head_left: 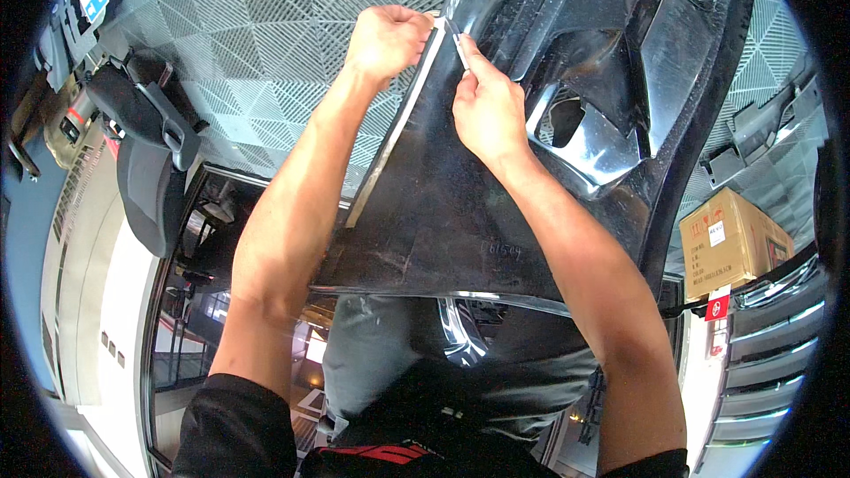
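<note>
Grey ribbed floor tiles occupy upper left; upper centre, I see left hand pinching narrow pale strip, apparently for control, right hand gripping slim silver tool.

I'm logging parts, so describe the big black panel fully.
The black panel looks like shiny, smudged plastic or metal, with ridges, an opening and faint handwriting. It slants up and rightward. A pale strip runs along its left edge; the left hand seems to pinch the strip's upper end, the right hand holds a slim tool.
</note>
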Tool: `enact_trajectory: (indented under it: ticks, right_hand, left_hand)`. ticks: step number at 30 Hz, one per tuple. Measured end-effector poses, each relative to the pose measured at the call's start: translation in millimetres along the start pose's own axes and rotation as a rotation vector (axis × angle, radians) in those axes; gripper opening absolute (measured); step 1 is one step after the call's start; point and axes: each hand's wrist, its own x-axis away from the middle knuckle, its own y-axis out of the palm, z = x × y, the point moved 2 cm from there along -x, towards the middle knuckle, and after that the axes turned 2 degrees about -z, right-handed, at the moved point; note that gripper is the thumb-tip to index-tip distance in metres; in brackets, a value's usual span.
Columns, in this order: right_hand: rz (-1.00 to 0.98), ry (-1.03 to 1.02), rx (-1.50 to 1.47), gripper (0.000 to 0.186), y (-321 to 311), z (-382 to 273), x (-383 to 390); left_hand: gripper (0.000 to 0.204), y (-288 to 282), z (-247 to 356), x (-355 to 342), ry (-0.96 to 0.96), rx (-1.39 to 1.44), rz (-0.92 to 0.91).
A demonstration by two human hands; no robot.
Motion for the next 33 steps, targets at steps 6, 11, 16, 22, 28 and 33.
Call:
enact_trajectory:
  ticks: [6, 11, 16, 22, 28, 33]
  right_hand:
    - [0.068, -0.066, 0.061, 0.058, 3.4, 3.5, -0.6]
    - [0.054, -0.055, 0.091, 0.059, 5.9, -0.7, -5.9]
    - [-0.024, 0.014, 0.034, 0.06, -0.2, -7.0, -1.3]
    - [-0.011, -0.042, 0.095, 0.062, 3.3, -1.9, -0.4]
    - [-0.03, -0.021, 0.114, 0.059, 3.5, -1.4, 4.7]
    - [0.015, 0.036, -0.027, 0.053, -4.5, -8.7, 10.1]
  left_hand:
    - [0.027, 2.7, 7.0, 3.0, 0.015, 0.04, -0.038]
    - [0.026, 0.7, 5.4, -6.6, 0.023, 0.028, -0.039]
    - [0.025, -0.3, 9.3, -4.4, 0.008, 0.049, -0.065]
    - [0.035, -4.7, 10.2, -4.3, -0.013, 0.065, -0.161]
    - [0.033, -6.1, 9.7, -6.7, -0.037, 0.039, -0.156]
    - [0.031, -8.3, 9.4, -3.2, -0.008, 0.102, -0.138]
